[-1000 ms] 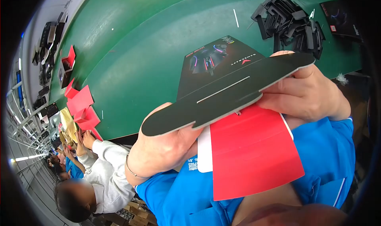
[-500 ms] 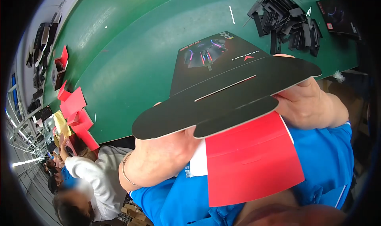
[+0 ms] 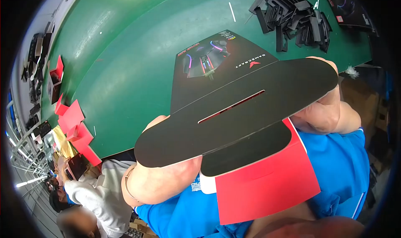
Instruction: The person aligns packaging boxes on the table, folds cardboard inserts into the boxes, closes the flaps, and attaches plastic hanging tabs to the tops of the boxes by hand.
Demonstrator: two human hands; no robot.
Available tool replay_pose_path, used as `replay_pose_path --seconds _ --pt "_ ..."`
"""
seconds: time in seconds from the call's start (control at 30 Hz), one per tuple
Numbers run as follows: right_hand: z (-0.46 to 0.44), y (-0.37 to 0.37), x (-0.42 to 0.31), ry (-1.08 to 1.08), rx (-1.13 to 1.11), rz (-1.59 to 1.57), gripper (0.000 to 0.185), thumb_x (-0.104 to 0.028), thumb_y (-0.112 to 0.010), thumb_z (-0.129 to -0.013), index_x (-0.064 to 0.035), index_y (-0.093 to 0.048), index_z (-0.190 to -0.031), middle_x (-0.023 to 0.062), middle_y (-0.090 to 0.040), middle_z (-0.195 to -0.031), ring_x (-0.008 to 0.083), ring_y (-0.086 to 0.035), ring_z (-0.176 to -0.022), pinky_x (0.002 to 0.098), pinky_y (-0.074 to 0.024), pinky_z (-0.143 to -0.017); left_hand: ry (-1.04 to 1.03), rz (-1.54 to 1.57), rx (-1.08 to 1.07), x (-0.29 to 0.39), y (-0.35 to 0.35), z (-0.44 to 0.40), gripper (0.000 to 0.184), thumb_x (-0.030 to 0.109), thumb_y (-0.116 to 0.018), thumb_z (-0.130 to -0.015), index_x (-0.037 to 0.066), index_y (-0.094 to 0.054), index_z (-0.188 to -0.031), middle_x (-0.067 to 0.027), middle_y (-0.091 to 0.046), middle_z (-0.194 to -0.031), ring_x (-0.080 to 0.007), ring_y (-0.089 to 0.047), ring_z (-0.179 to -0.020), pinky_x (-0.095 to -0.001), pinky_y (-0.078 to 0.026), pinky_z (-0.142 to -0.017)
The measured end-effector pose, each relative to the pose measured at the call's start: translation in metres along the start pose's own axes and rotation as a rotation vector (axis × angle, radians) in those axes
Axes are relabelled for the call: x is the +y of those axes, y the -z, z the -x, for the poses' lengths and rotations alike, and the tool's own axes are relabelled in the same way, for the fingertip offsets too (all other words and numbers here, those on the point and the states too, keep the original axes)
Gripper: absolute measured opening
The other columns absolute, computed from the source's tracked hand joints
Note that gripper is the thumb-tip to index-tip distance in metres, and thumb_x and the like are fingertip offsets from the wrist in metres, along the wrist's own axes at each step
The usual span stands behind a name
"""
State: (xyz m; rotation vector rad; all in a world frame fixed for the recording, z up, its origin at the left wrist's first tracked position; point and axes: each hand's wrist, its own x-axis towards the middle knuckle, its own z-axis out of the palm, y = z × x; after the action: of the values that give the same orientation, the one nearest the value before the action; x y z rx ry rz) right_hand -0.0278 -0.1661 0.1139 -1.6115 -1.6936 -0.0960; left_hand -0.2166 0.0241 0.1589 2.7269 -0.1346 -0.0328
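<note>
A black printed cardboard box [image 3: 225, 71], partly folded, is held in front of my chest. Its wide black flap [image 3: 234, 106] has a long slot and rounded ends, and a rounded tongue [image 3: 250, 148] bends down from the near edge. Below that tongue hangs a red panel [image 3: 267, 192] over the blue shirt. My left hand [image 3: 175, 173], with a bracelet at the wrist, grips the flap's left end; most of its fingers are hidden underneath. At the flap's right end my right hand [image 3: 323, 112] is closed around the edge, its fingers partly covered.
Several black card pieces [image 3: 294, 18] are heaped on the green table [image 3: 129, 67] at the far right, beside another printed box [image 3: 348, 10]. Red folded cards [image 3: 77, 123] lie along the left edge. A co-worker in a grey-white top [image 3: 104, 196] sits at left.
The slotted flap has turned to face the camera more squarely. Its near tongue has bent further down and shows more of its surface. Both hands keep hold of the box.
</note>
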Motion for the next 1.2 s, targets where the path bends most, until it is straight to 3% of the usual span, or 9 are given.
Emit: replay_pose_path --seconds 0.17,0.3,0.47,0.67,0.8,0.83,0.97,1.2 --pt "-0.005 -0.002 0.002 0.023 0.054 -0.012 0.014 -0.01 -0.071 -0.072 -0.006 -0.069 -0.085 0.0104 -0.058 -0.089 0.0219 -0.049 -0.081 0.0324 -0.0436 -0.071 0.105 0.091 0.156 0.005 -0.005 -0.003 0.018 -0.004 -0.055 -0.071 0.007 -0.06 -0.085 -0.0051 -0.05 -0.072 -0.0187 -0.041 -0.056 -0.03 -0.039 -0.052" --pt "-0.009 0.01 0.006 -0.029 -0.177 -0.025 0.012 -0.009 -0.07 -0.073 -0.0048 -0.068 -0.084 0.009 -0.056 -0.082 0.0194 -0.05 -0.068 0.0285 -0.044 -0.061 0.216 0.304 0.242 0.003 -0.012 -0.006 0.017 0.002 -0.061 -0.075 0.006 -0.062 -0.092 -0.0065 -0.055 -0.077 -0.0205 -0.047 -0.059 -0.0323 -0.042 -0.054" --pt "-0.033 0.025 0.008 0.014 -0.364 -0.079 0.011 -0.008 -0.068 -0.074 -0.0032 -0.067 -0.084 0.0075 -0.054 -0.078 0.0174 -0.048 -0.057 0.0257 -0.0415 -0.051 0.117 0.131 0.124 0.0 0.004 -0.014 0.026 0.014 -0.066 -0.078 0.004 -0.063 -0.101 -0.0097 -0.061 -0.092 -0.0236 -0.057 -0.072 -0.0335 -0.047 -0.063" --pt "-0.04 0.027 0.007 -0.051 -0.271 -0.185 0.014 -0.011 -0.069 -0.075 -0.0023 -0.067 -0.086 0.0073 -0.055 -0.08 0.0174 -0.049 -0.058 0.0253 -0.0417 -0.05 0.051 0.519 0.317 -0.011 0.012 -0.001 0.036 0.021 -0.069 -0.077 0.001 -0.063 -0.106 -0.0133 -0.062 -0.106 -0.0267 -0.061 -0.085 -0.0335 -0.05 -0.072" --pt "-0.042 0.023 0.006 -0.007 -0.125 -0.42 0.009 -0.015 -0.069 -0.078 -0.0075 -0.07 -0.083 0.0052 -0.061 -0.083 0.0137 -0.052 -0.063 0.0245 -0.0441 -0.057 0.018 0.773 0.547 0.002 0.014 -0.009 0.049 0.027 -0.076 -0.067 -0.006 -0.064 -0.101 -0.0194 -0.063 -0.106 -0.0274 -0.062 -0.09 -0.0344 -0.05 -0.079" --pt "-0.041 0.024 0.006 -0.01 -0.118 -0.422 0.009 -0.015 -0.069 -0.078 -0.0075 -0.07 -0.083 0.0052 -0.061 -0.083 0.0137 -0.052 -0.063 0.0245 -0.0441 -0.057 0.017 0.771 0.541 0.001 0.015 -0.01 0.049 0.027 -0.076 -0.067 -0.006 -0.064 -0.101 -0.0194 -0.063 -0.106 -0.0274 -0.062 -0.09 -0.0344 -0.05 -0.079" --pt "-0.043 0.035 0.013 -0.046 -0.236 -0.622 0.01 -0.017 -0.066 -0.083 -0.0079 -0.071 -0.081 0.0048 -0.062 -0.083 0.0135 -0.052 -0.064 0.0249 -0.045 -0.058 -0.252 0.419 0.113 -0.016 0.019 -0.019 0.074 0.041 -0.079 -0.06 -0.007 -0.059 -0.111 -0.0202 -0.06 -0.113 -0.0289 -0.061 -0.092 -0.0355 -0.049 -0.08" --pt "-0.05 0.028 0.022 0.005 -0.164 -0.738 0.017 -0.018 -0.06 -0.088 -0.0055 -0.07 -0.082 0.0062 -0.062 -0.084 0.0139 -0.052 -0.065 0.0246 -0.0452 -0.058 -0.274 0.438 -0.066 -0.011 0.037 -0.039 0.076 0.042 -0.08 -0.062 -0.007 -0.056 -0.115 -0.0208 -0.059 -0.116 -0.0292 -0.061 -0.092 -0.0349 -0.048 -0.081"
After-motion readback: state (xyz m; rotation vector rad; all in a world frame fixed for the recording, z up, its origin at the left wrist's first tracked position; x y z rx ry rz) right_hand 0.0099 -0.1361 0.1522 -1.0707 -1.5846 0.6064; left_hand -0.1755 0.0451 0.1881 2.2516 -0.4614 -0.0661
